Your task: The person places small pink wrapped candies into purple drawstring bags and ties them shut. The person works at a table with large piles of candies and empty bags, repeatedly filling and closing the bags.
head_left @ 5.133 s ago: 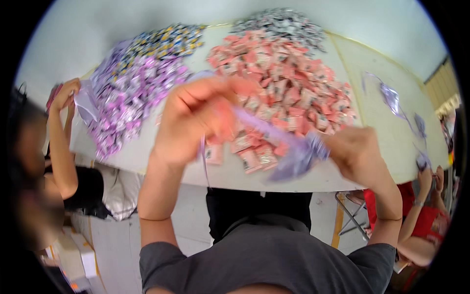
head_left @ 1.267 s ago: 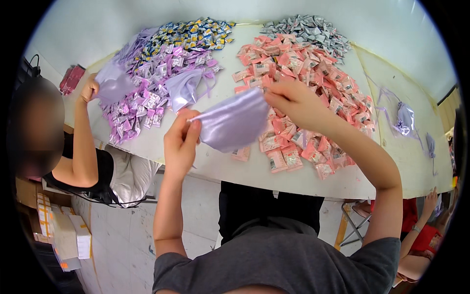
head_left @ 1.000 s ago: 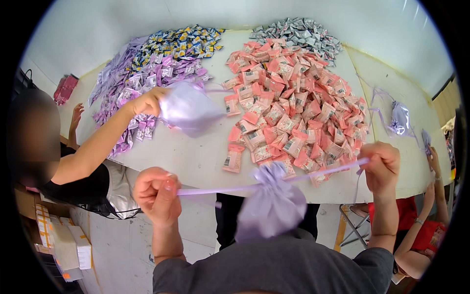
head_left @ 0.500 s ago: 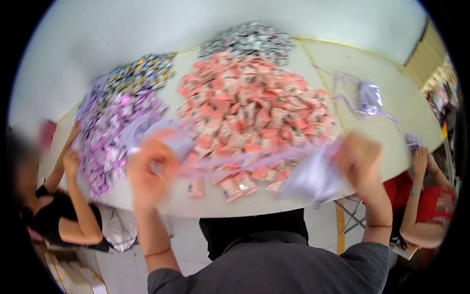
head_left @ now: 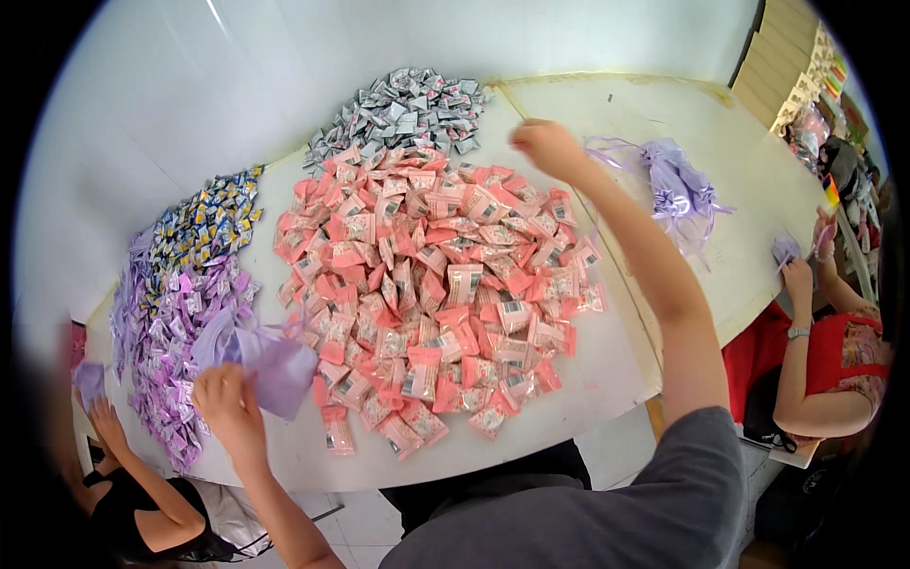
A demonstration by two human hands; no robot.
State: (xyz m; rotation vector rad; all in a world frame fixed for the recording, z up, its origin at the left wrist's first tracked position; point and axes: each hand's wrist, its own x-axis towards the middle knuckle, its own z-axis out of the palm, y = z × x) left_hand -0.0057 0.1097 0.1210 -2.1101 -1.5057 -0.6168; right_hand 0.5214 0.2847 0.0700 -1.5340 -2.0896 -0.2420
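My left hand [head_left: 229,408] is at the near left, its fingers pinched at the edge of a lavender drawstring pouch [head_left: 286,375]. More lavender fabric bunches just behind it. My right arm is stretched far forward over the right side of the table, and my right hand [head_left: 550,149] is beside the heap of small grey packets [head_left: 403,109]. Its fingers are curled together; whatever they may hold is hidden. Between my arms spreads a big heap of pink wrapped packets [head_left: 464,284]. Filled lavender pouches [head_left: 675,180] with ribbons lie right of my right forearm.
At the left are heaps of purple packets [head_left: 185,322] and blue-yellow packets [head_left: 204,223]. A co-worker in black [head_left: 156,512] sits at the left; another in red [head_left: 839,360] handles a small lavender pouch at the right. The white table [head_left: 607,365] curves along my front.
My right hand has let go of the pouch and moved forward to the grey packets. Another pouch now lies at the right. My left hand has moved left and down. The view has turned.
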